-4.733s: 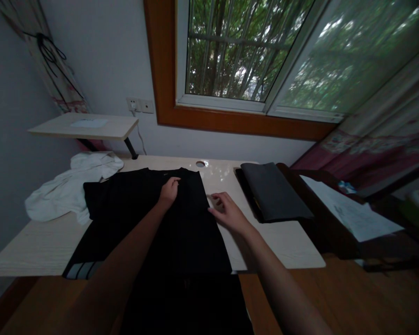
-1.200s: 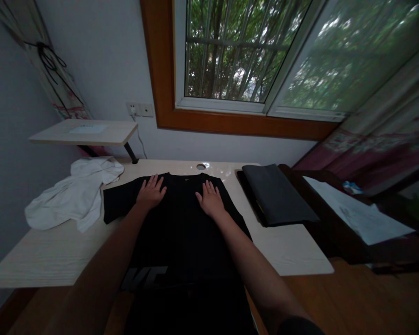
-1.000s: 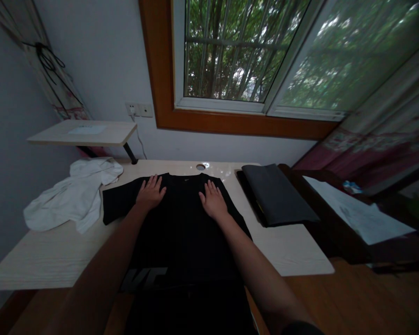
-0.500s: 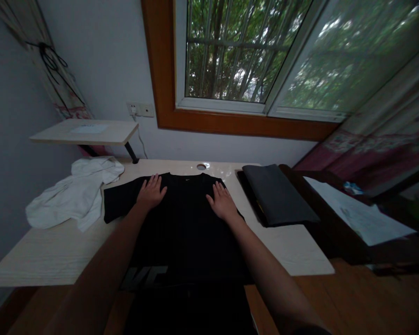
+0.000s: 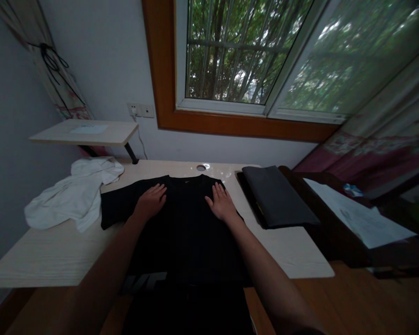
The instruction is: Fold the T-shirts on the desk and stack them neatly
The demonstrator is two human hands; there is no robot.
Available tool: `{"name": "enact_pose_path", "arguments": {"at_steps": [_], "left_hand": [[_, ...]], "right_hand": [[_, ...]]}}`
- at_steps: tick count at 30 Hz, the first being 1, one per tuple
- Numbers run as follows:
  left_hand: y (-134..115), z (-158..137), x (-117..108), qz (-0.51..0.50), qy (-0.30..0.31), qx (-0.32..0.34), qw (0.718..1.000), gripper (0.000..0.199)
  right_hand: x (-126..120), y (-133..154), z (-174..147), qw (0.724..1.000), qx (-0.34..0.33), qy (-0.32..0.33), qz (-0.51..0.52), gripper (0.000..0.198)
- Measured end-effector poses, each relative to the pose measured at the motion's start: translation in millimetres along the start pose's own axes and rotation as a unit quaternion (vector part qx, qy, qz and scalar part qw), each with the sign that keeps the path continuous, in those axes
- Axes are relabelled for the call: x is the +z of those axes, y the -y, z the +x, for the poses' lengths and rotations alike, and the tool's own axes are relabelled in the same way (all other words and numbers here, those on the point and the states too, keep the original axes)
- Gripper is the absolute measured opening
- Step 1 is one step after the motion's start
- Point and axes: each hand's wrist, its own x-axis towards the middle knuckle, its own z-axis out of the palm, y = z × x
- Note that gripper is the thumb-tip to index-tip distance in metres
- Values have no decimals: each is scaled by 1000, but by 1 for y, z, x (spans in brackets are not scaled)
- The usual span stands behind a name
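A black T-shirt [image 5: 188, 223] lies spread on the pale wooden desk, its neckline toward the wall and its left-side sleeve stretched out over the desktop. My left hand [image 5: 151, 201] rests on the shirt near the left shoulder, palm down, fingers together and outstretched. On the other shoulder lies my right hand [image 5: 221, 202], flat, with the thumb held apart from the fingers. Neither hand grips the cloth. The shirt's lower part comes to the desk's near edge, where a grey print shows. My right forearm hides much of the shirt's right side.
A crumpled white cloth [image 5: 73, 195] lies left of the shirt, below a small raised shelf [image 5: 118, 132]. On the right of the desk [image 5: 296, 251] sits a dark grey folder or case [image 5: 277, 195]. Beyond it, papers [image 5: 356, 214] lie on a dark surface. A window stands behind.
My left hand has shifted slightly down and its fingers have drawn closer together. The shirt's left sleeve and neckline have moved slightly toward me. My right hand stays nearly in place.
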Motion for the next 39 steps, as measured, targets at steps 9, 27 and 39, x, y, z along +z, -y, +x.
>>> {"name": "enact_pose_path", "arguments": {"at_steps": [9, 27, 39], "left_hand": [[0, 9, -4, 38, 61, -52, 996, 61], [33, 40, 2, 31, 103, -51, 993, 68], [14, 51, -4, 50, 53, -113, 991, 60]], "right_hand": [[3, 0, -4, 1000, -3, -8, -2, 82], [-1, 12, 21, 1000, 12, 2, 3, 81], [-2, 15, 29, 1000, 15, -1, 13, 80]]}}
